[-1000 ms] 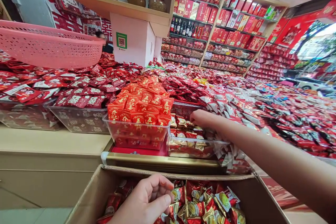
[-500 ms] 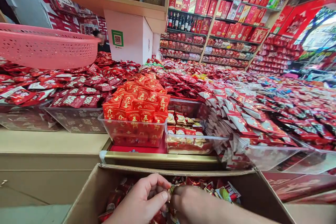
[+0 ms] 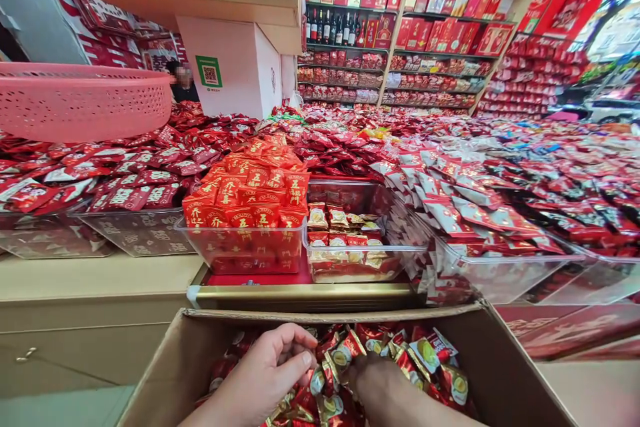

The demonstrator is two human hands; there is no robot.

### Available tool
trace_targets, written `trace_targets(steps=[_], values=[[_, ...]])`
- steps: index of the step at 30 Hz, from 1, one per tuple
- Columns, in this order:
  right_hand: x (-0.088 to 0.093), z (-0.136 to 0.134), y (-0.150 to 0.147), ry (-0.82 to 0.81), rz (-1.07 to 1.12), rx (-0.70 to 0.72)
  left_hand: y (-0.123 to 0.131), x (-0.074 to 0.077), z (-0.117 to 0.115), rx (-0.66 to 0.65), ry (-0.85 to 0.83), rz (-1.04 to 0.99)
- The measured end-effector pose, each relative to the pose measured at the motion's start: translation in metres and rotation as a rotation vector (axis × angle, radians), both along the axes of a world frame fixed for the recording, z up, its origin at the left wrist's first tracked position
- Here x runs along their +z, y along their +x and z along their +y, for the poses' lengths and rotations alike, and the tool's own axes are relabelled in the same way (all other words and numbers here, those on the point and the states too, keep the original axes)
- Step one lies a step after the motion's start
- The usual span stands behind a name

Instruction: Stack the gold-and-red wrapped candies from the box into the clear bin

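Note:
A cardboard box (image 3: 150,373) stands right in front of me, full of small candy packets (image 3: 347,350) in red and gold foil with a pale yellow fruit picture. Inside it, on the left, my left hand (image 3: 277,370) hovers over the packets with curled fingers and the thumb drawn in. What it holds, if anything, is hidden. My right hand (image 3: 385,383) reaches down among the packets; its fingers are buried and blurred. Behind the box, a clear plastic bin (image 3: 367,270) is partly filled with neat rows of similar red and gold packets.
Left of that bin stands a clear bin (image 3: 245,257) heaped with orange-red packets. More bins of red and white packets (image 3: 465,213) spread rightward. A pink basket (image 3: 85,103) sits on the left piles. A gold counter edge (image 3: 305,293) runs behind the box. A person (image 3: 184,80) is far back.
My right hand has moved slightly right and deeper into the packets, apart from my left hand. More packets show between them. The view has shifted a little.

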State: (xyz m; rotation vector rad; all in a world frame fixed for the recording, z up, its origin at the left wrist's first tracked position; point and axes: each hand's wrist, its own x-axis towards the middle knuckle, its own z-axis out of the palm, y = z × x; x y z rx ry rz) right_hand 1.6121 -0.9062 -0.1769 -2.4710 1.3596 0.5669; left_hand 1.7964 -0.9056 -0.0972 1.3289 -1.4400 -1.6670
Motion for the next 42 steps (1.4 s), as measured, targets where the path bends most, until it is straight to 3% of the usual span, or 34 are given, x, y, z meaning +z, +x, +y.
trace_targets(steps=[3, 7, 10, 15, 18, 21, 26, 34, 42], values=[[0.015, -0.005, -0.005, 0.137, 0.025, -0.015, 0.0, -0.001, 0.001, -0.017, 0.009, -0.013], [0.023, -0.006, -0.011, 0.16, 0.044, 0.019, -0.001, -0.001, 0.001, -0.05, 0.01, -0.038], [0.028, -0.01, -0.019, 0.199, -0.047, -0.059, 0.002, -0.004, 0.001, -0.085, -0.006, -0.065], [0.045, -0.018, -0.03, 0.357, -0.695, -0.255, 0.007, -0.007, 0.006, -0.154, -0.038, -0.131], [0.054, -0.016, -0.024, 0.602, -1.088, -0.424, 0.003, -0.006, 0.011, -0.24, 0.025, 0.013], [0.057, -0.009, -0.014, 0.712, -1.331, -0.54, -0.006, -0.009, 0.013, -0.221, 0.101, 0.121], [0.06, -0.003, -0.009, 0.761, -1.398, -0.695, -0.013, -0.01, 0.012, -0.103, 0.275, 0.241], [0.072, 0.001, -0.007, 0.781, -1.59, -0.818, -0.01, 0.016, 0.012, -0.037, 0.345, 0.426], [0.078, 0.006, -0.006, 0.754, -1.619, -0.695, -0.01, 0.017, 0.011, 0.094, 0.328, 0.52]])
